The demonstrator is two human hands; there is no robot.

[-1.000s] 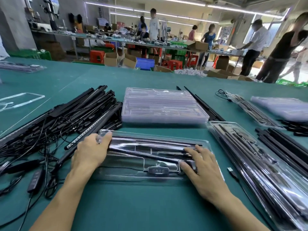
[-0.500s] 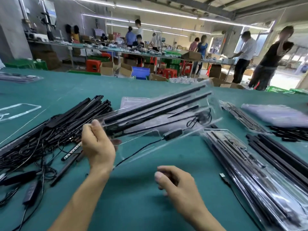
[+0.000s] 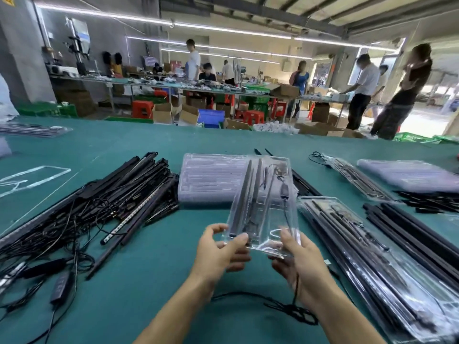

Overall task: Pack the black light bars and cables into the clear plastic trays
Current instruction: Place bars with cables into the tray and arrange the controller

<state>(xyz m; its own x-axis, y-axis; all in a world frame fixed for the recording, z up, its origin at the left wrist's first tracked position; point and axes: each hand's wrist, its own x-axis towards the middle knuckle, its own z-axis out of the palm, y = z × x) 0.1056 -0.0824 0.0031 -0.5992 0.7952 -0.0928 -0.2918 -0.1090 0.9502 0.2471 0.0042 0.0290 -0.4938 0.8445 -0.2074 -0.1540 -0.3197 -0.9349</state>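
Holding a clear tray (image 3: 263, 202) lengthwise above the middle of the worktop (image 3: 149, 281), near end toward the front edge, far end pointing away over the stack of empty trays (image 3: 206, 180). Gripping only that near end: left hand (image 3: 218, 254) pinching the near-left corner with thumb on top, right hand (image 3: 298, 264) clamped on the near-right corner, close together yet not touching. Carrying at least 2 black light bars (image 3: 242, 197) in the left channels, blurred, plus an inline controller (image 3: 285, 192) in the right one. Not fully packed, by the look: trailing a black cable (image 3: 293, 311) out of the near end, down past the right palm and into a loose tangle on the worktop toward the front edge. Likely to snag there if swung toward the packed trays (image 3: 372, 264) along the right edge, dragging the controller out of its channel. Likely also to shed the bars toward the wrists if tipped near end down; cannot tell whether lidded or snapped in. Risky too for being thin plastic held at 1 end only: easy to twist, easy to pop the contents loose. Worth keeping well away from the pile of loose bars and cables (image 3: 111, 202) on the left side, ready to hook any hanging loop.
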